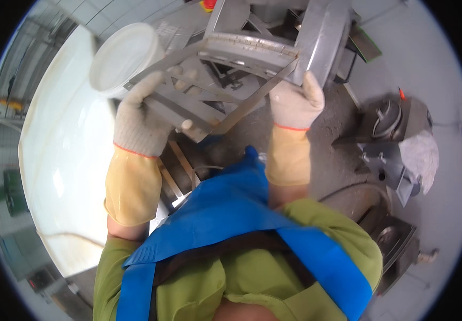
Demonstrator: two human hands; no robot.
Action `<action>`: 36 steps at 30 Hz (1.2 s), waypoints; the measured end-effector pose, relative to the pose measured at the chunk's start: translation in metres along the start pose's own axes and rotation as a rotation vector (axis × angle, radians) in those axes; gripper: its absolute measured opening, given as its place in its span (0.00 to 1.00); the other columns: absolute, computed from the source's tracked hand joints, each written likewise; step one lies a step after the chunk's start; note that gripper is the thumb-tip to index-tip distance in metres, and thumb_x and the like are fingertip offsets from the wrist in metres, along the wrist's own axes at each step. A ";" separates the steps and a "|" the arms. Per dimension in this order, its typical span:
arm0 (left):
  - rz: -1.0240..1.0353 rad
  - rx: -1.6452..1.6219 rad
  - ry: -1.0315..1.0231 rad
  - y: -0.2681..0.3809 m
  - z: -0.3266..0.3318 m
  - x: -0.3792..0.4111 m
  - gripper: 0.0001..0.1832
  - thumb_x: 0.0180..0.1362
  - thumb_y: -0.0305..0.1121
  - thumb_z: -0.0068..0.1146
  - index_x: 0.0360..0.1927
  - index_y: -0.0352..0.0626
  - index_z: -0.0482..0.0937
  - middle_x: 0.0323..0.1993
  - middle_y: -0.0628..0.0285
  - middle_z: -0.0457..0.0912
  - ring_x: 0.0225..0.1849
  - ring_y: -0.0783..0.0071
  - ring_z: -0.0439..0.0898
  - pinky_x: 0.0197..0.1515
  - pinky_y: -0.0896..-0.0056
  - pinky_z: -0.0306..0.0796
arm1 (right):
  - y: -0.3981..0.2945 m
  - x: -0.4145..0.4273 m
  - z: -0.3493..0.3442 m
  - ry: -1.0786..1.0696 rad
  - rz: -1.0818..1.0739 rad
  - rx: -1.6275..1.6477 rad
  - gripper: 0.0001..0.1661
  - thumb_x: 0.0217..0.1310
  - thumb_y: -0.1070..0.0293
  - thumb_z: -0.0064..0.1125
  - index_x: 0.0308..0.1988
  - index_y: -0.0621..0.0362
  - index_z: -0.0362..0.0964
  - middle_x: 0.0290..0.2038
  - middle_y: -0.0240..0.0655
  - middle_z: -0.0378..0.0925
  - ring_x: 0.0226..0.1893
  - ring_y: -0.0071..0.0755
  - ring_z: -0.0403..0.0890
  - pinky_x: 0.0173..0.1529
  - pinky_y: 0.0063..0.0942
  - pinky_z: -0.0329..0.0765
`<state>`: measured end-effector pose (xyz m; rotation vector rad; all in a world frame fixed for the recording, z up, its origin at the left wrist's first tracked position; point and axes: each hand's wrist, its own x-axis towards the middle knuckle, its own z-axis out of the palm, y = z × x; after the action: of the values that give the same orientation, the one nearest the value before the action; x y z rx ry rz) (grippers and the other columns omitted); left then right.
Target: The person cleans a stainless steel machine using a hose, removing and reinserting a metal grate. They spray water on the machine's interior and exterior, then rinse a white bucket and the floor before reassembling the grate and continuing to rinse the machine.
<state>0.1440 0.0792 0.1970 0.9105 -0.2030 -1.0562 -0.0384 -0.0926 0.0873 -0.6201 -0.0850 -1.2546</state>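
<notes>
A rectangular metal frame point(237, 114) with crossbars and a slotted far edge is held up before me, tilted. My left hand point(144, 116), in a whitish knit glove over a yellow rubber one, grips its near-left side; its fingers show through the openings. At the frame's right side is my right hand point(296, 100), gloved the same way, its thumb raised and most fingers hidden; how firmly it grips cannot be seen. Just beyond the left hand stands a white plastic bucket point(124, 58).
A large white work surface point(70, 160) lies on the left. Metal machinery point(323, 36) stands beyond the frame. On the right are a metal machine part with a whitish cloth point(419, 158) on it and a hose point(355, 186) near the floor.
</notes>
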 end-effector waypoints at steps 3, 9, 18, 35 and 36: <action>-0.062 0.124 0.020 -0.030 0.008 0.027 0.26 0.64 0.23 0.54 0.66 0.29 0.69 0.62 0.42 0.79 0.64 0.45 0.79 0.65 0.46 0.76 | 0.014 -0.038 -0.059 0.264 -0.062 -0.376 0.31 0.73 0.62 0.52 0.67 0.72 0.66 0.67 0.53 0.73 0.68 0.52 0.72 0.76 0.52 0.66; 0.015 0.795 -0.320 -0.077 -0.030 0.079 0.34 0.59 0.17 0.48 0.72 0.29 0.64 0.68 0.45 0.74 0.69 0.44 0.75 0.71 0.44 0.73 | 0.042 -0.100 -0.081 0.510 0.305 0.614 0.30 0.79 0.59 0.45 0.69 0.67 0.63 0.70 0.53 0.67 0.72 0.56 0.66 0.76 0.56 0.62; -0.239 0.262 0.100 -0.104 -0.021 0.079 0.28 0.58 0.14 0.48 0.64 0.34 0.78 0.65 0.47 0.80 0.61 0.48 0.83 0.62 0.55 0.80 | 0.086 -0.169 -0.146 0.498 0.798 0.621 0.31 0.76 0.51 0.49 0.70 0.53 0.64 0.72 0.43 0.66 0.72 0.52 0.66 0.75 0.52 0.63; 0.021 0.166 0.390 -0.074 -0.078 0.143 0.35 0.55 0.14 0.45 0.71 0.31 0.66 0.66 0.40 0.75 0.62 0.36 0.79 0.66 0.42 0.76 | 0.023 -0.066 -0.228 0.537 1.082 -0.436 0.57 0.70 0.38 0.62 0.77 0.69 0.50 0.79 0.55 0.54 0.78 0.60 0.58 0.79 0.49 0.59; 0.019 0.167 0.383 -0.076 -0.079 0.145 0.32 0.57 0.14 0.46 0.69 0.28 0.67 0.65 0.38 0.76 0.61 0.39 0.80 0.65 0.44 0.76 | 0.029 -0.061 -0.226 0.548 1.097 -0.415 0.56 0.70 0.39 0.64 0.77 0.68 0.52 0.79 0.54 0.55 0.78 0.59 0.59 0.78 0.50 0.60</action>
<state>0.2114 -0.0098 0.0536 1.2406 0.0207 -0.8367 -0.0930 -0.1437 -0.1361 -0.5207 0.8842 -0.3155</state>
